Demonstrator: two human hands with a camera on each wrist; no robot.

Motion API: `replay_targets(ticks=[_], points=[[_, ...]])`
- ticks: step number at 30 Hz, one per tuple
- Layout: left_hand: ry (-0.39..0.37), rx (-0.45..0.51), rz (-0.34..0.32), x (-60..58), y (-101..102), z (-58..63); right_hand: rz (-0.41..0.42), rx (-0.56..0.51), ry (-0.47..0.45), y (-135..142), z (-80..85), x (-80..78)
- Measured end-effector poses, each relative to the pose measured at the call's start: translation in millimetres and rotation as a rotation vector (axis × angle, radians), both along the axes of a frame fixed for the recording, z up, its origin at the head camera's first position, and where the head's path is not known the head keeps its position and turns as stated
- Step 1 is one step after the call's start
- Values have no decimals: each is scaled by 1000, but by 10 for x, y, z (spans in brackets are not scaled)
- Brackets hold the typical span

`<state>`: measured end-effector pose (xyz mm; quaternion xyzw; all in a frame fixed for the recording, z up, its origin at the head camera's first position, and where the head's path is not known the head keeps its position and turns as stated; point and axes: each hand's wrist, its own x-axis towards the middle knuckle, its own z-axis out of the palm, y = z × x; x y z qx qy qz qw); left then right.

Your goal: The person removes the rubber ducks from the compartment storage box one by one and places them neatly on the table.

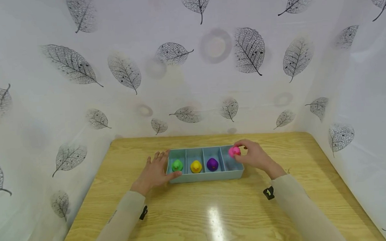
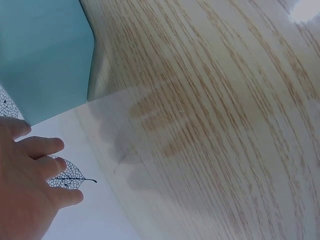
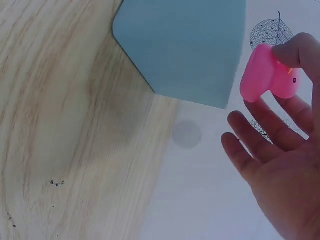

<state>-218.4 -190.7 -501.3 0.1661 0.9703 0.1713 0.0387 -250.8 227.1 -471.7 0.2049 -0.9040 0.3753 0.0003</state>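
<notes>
A light blue box with dividers [image 1: 211, 176] stands on the table, its compartments side by side. From left to right sit a green rubber duck [image 1: 177, 165], a yellow rubber duck [image 1: 196, 167] and a purple rubber duck [image 1: 212, 165]. Over the rightmost compartment, my right hand [image 1: 256, 156] pinches a pink rubber duck [image 3: 260, 72] between thumb and fingers. My left hand [image 1: 154, 173] rests against the box's left end with fingers spread and the thumb along its front edge. In the left wrist view, fingers [image 2: 42, 146] stand loosely extended beside the box wall [image 2: 50, 75].
Beneath the box is a wood-grain table [image 1: 196, 212], with a bright reflection near its front. A white curtain with leaf prints [image 1: 191, 81] encloses the table at the back and sides. Small black pieces [image 1: 269, 192] show at both wrists.
</notes>
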Motion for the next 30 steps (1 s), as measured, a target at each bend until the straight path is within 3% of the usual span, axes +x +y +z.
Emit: replay_targets(ticks=[12, 30], points=[[2, 0, -3, 5, -7, 2, -40, -81, 46, 167, 29, -1], [7, -27, -6, -5, -1, 5, -168, -101, -24, 533, -57, 33]])
